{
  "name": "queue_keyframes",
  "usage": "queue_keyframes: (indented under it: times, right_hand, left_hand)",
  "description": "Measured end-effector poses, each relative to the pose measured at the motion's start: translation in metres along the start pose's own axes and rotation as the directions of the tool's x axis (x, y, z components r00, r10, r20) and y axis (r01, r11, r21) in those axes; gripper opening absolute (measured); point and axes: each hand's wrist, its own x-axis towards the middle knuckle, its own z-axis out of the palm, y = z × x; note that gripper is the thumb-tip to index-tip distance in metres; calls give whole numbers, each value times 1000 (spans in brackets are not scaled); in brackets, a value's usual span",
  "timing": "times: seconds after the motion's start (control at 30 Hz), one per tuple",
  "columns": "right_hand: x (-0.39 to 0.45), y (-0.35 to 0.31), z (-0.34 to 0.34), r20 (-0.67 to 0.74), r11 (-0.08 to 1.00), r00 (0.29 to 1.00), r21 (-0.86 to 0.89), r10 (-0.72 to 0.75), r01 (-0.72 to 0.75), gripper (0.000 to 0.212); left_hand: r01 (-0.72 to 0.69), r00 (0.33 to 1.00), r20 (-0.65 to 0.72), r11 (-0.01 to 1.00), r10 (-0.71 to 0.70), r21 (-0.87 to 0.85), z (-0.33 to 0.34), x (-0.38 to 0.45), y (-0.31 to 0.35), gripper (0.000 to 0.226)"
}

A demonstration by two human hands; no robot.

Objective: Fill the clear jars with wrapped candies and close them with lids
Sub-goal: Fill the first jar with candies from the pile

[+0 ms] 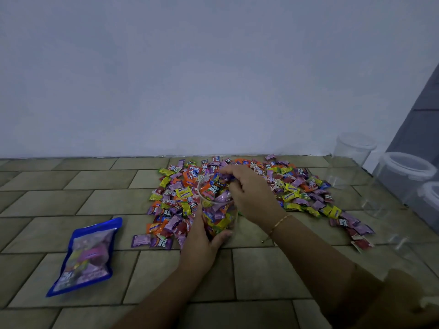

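Note:
A clear jar [215,205], mostly full of wrapped candies, stands on the tiled floor amid a wide spread of loose candies [299,191]. My left hand [202,241] grips the jar's near side, thumb curled round its base. My right hand [249,188] hovers over the jar's open mouth with its fingers curled round purple-wrapped candies. No lid is on this jar.
Empty clear jars with lids stand at the right: one by the wall [349,160], a larger one [394,184] nearer, another [427,200] at the frame edge. A blue candy bag [88,255] lies at the left. A white wall rises behind.

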Motion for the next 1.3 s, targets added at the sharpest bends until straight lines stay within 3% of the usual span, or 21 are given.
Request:
queue_keyframes:
  times: [0.1, 0.17, 0.3, 0.37, 0.67, 0.83, 0.93, 1.03, 1.13, 1.3]
  right_hand:
    - [-6, -2, 4, 81, 996, 994, -58, -67, 72, 40]
    - [-10, -3, 6, 161, 974, 983, -194, -87, 118, 52]
    - [-12, -7, 2, 294, 865, 953, -457, -71, 206, 84]
    - [-10, -8, -1, 340, 816, 939, -526, -59, 242, 90]
    - [0, -15, -6, 480, 758, 876, -586, 40, 287, 99]
    - [4, -22, -8, 530, 756, 841, -592, 105, 278, 88]
    - [9, -24, -10, 531, 827, 839, -521, 124, 208, 70]
    - [13, -21, -18, 429, 944, 902, -315, 50, 97, 43]
    - [17, -19, -24, 304, 971, 951, -236, 46, 29, 33]
    - [15, -18, -20, 254, 982, 967, -185, 14, 34, 38]
  left_hand:
    - [-8, 1000, 5, 1000, 8, -12, 0, 1, 0, 98]
    - [-8, 1000, 2, 1000, 8, -7, 0, 0, 2, 96]
    - [-30, 1000, -7, 999, 30, 11, -1, -2, 7, 94]
    - [-31, 999, -7, 999, 31, 31, -2, -1, 9, 92]
    - [2, 1000, 7, 998, -3, 62, 0, -1, 7, 89]
    - [44, 999, 29, 999, -45, 25, 0, 0, 4, 98]
    - [34, 999, 22, 999, -34, 1, 1, -1, 5, 97]
    - [18, 1000, 8, 1000, -18, 19, 0, -1, 6, 99]
    - [16, 1000, 10, 1000, -17, 24, -1, -1, 5, 104]
    - [22, 1000, 18, 999, -23, 45, -1, 0, 2, 105]
